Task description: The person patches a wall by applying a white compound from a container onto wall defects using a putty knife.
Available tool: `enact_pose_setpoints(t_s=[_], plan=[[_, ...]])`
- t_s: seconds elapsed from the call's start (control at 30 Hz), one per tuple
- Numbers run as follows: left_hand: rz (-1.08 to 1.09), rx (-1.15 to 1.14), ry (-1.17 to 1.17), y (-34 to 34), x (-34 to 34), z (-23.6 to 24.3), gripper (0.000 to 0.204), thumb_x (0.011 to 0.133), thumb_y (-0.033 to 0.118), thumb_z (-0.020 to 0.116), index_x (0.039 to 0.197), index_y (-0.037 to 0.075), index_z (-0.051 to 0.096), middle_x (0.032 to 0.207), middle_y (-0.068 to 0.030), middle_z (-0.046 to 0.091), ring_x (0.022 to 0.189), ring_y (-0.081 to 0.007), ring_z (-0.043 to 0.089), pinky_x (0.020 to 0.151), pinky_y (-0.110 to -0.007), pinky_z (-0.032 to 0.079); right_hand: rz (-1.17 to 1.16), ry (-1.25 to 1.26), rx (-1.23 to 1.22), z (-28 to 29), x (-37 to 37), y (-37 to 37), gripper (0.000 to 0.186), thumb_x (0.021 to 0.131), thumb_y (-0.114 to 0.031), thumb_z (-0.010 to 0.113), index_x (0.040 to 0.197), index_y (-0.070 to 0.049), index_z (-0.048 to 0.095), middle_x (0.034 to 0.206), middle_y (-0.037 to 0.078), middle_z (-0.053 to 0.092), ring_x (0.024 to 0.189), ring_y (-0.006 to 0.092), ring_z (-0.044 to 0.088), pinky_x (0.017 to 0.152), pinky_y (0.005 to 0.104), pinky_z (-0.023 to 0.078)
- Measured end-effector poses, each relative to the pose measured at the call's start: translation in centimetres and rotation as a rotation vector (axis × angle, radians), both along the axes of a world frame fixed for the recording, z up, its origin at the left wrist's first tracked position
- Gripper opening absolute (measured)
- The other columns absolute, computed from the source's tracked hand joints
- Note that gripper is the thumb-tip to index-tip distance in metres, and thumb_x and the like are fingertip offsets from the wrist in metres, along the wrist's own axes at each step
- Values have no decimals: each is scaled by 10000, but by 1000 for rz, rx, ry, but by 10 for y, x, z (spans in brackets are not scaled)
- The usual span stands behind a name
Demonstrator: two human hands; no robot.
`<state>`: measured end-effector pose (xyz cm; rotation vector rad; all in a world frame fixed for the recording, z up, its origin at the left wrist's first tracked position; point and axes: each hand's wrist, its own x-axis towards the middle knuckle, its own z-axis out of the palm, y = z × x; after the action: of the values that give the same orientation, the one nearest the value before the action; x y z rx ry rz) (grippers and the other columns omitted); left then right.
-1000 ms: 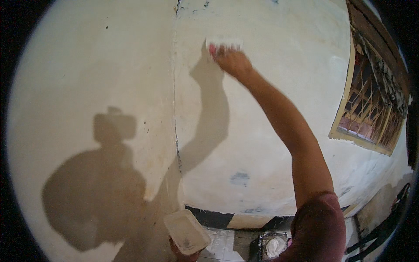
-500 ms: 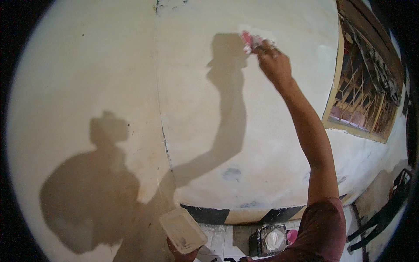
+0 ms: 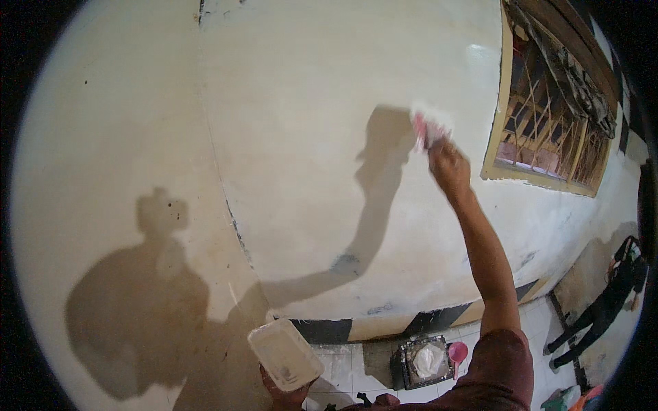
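Observation:
Reaching up and forward, my right hand (image 3: 449, 163) is closed round a flat, wide pink tool smeared with white (image 3: 430, 130). It is pressed against or very near the cream wall (image 3: 295, 144); blur hides whether it is a brush or a scraper. Low in front of me, my left hand (image 3: 284, 396) grips a shallow rectangular pale plastic container (image 3: 284, 356) from below. Whitish residue coats its inside. Most of the left fingers are hidden under the container.
A barred window (image 3: 548, 130) with a yellowish frame is at the upper right. Below, a dark crate (image 3: 401, 373) carries a white bag (image 3: 428, 361), with a pink dipper (image 3: 457, 353) beside it. Another person in dark clothes (image 3: 603, 301) stands far right. A crack (image 3: 233, 222) runs down the wall.
My right hand has come down the wall with the pink tool. My view has shifted, bringing more of the floor, the dipper and the other person into sight. The left hand still holds the container.

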<state>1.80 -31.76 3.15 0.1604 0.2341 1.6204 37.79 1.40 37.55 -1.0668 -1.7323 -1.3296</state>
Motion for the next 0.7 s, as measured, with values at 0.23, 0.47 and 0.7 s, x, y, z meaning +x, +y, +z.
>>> enact_pose_setpoints(t_s=[0.23, 0.47, 0.7], plan=[[12, -21, 85, 4, 8, 3, 759, 841, 653, 484, 1446, 212, 364, 1413, -66, 462, 1269, -384, 448, 986, -684, 360, -164, -184, -339, -44, -56, 28, 508, 881, -156, 550, 1299, 112, 444, 1314, 343, 476, 1052, 452, 613, 811, 458, 564], [-51, -72, -118, 3, 8, 20, 738, 849, 648, 476, 1443, 223, 372, 1422, -67, 456, 1284, -381, 438, 985, -686, 364, -18, 65, -506, -62, -85, -18, 352, 877, -135, 503, 1195, 6, 559, 1184, 262, 605, 912, 343, 677, 683, 478, 573], [-48, -83, -117, 5, 11, 21, 727, 856, 647, 470, 1443, 229, 377, 1423, -70, 455, 1286, -379, 440, 986, -683, 370, 69, 512, 55, 92, -54, 25, 175, 856, -180, 591, 938, -32, 636, 905, 170, 647, 785, 353, 647, 671, 466, 517]])
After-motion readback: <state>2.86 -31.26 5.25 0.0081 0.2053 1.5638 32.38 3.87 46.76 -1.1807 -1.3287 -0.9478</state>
